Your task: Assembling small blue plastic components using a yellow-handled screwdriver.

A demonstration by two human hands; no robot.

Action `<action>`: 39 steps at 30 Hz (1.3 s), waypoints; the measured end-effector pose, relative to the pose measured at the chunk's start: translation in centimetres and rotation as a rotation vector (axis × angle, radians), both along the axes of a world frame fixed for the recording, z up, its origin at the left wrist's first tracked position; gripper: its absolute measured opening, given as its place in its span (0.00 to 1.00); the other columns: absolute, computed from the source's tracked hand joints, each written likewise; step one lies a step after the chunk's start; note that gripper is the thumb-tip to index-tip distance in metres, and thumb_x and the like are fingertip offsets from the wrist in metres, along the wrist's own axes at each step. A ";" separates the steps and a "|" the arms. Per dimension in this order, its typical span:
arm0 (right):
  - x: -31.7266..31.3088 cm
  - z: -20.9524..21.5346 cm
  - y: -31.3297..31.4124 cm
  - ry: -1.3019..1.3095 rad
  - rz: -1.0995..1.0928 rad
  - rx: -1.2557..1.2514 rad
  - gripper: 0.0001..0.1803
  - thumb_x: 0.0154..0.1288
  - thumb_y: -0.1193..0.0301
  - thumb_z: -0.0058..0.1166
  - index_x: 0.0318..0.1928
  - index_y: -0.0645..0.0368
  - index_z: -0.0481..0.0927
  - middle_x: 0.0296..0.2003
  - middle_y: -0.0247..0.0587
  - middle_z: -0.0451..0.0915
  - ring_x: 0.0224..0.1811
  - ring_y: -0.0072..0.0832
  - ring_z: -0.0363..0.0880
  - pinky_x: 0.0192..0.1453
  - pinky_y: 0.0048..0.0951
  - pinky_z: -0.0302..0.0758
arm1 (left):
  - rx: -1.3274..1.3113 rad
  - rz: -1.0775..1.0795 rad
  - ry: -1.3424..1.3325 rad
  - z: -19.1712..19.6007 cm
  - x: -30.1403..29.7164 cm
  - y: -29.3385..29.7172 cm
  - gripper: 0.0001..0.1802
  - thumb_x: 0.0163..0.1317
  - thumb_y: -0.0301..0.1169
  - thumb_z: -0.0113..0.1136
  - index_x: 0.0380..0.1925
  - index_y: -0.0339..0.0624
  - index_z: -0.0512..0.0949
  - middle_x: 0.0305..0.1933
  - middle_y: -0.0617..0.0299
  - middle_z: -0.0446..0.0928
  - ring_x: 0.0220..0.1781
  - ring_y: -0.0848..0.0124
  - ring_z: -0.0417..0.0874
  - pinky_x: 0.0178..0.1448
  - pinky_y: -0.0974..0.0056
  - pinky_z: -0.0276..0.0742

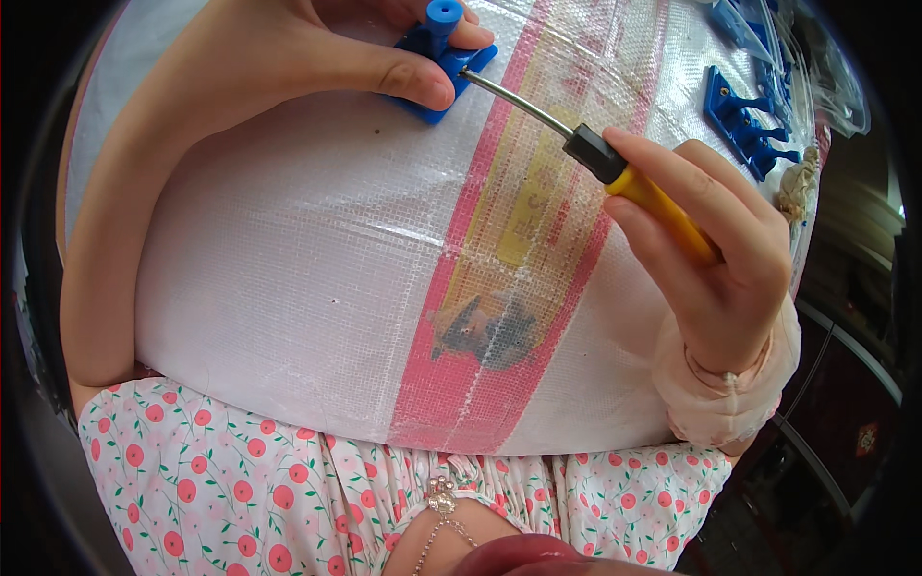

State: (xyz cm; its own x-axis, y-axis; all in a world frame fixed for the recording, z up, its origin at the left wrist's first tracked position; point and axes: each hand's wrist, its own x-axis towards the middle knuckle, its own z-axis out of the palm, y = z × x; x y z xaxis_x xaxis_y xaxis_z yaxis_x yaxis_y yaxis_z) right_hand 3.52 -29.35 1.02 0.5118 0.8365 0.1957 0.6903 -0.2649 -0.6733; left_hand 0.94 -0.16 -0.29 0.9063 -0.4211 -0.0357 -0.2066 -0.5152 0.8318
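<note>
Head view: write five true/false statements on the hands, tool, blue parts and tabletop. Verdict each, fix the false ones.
1. The right hand holds a screwdriver with a yellow and black handle. True.
2. The left hand is empty. False: it grips a blue piece with an upright post.
3. The screwdriver's tip is at the base of that blue piece. True.
4. The other blue parts lie at the left edge of the picture. False: they lie at the upper right, beyond the right hand.
5. The white woven sheet under the work is plain all over. False: pink stripes run along it.
</note>
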 end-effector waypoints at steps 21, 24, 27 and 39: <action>-2.1 -1.2 0.5 -0.063 -0.043 0.031 0.21 0.58 0.86 0.62 0.53 0.71 0.79 0.30 0.46 0.79 0.29 0.25 0.78 0.31 0.20 0.71 | -0.069 0.069 0.032 -0.5 -0.8 -0.1 0.16 0.45 0.28 0.79 0.36 0.39 0.87 0.37 0.59 0.82 0.43 0.71 0.81 0.49 0.69 0.76; -1.6 -1.2 0.8 0.113 -0.101 0.081 0.17 0.61 0.85 0.60 0.52 0.70 0.81 0.33 0.39 0.81 0.24 0.15 0.72 0.27 0.16 0.64 | -0.078 0.090 0.029 -0.6 -0.4 -0.2 0.16 0.45 0.27 0.79 0.36 0.39 0.87 0.37 0.59 0.82 0.44 0.70 0.81 0.51 0.68 0.77; -1.5 -0.9 0.8 0.413 -0.202 0.097 0.15 0.65 0.80 0.59 0.53 0.68 0.81 0.30 0.31 0.80 0.20 0.09 0.66 0.23 0.12 0.55 | -0.058 0.122 0.052 -0.4 -0.7 -0.4 0.16 0.45 0.26 0.79 0.36 0.39 0.87 0.38 0.59 0.82 0.45 0.69 0.81 0.52 0.67 0.76; 0.9 0.3 -1.5 0.538 -0.104 -0.046 0.16 0.69 0.77 0.52 0.57 0.63 0.77 0.35 0.34 0.76 0.34 0.15 0.72 0.36 0.14 0.65 | -0.120 -0.009 0.161 0.4 1.3 0.7 0.29 0.43 0.32 0.80 0.48 0.39 0.83 0.50 0.55 0.79 0.51 0.67 0.79 0.54 0.67 0.76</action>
State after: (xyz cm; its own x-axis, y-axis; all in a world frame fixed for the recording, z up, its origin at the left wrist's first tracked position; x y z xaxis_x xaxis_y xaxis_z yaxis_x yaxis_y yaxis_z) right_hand 4.45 -30.81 1.30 0.6097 0.7779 -0.1520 0.2209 -0.3510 -0.9100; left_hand 2.20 0.50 0.07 0.8890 -0.4394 -0.1290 -0.0702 -0.4092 0.9097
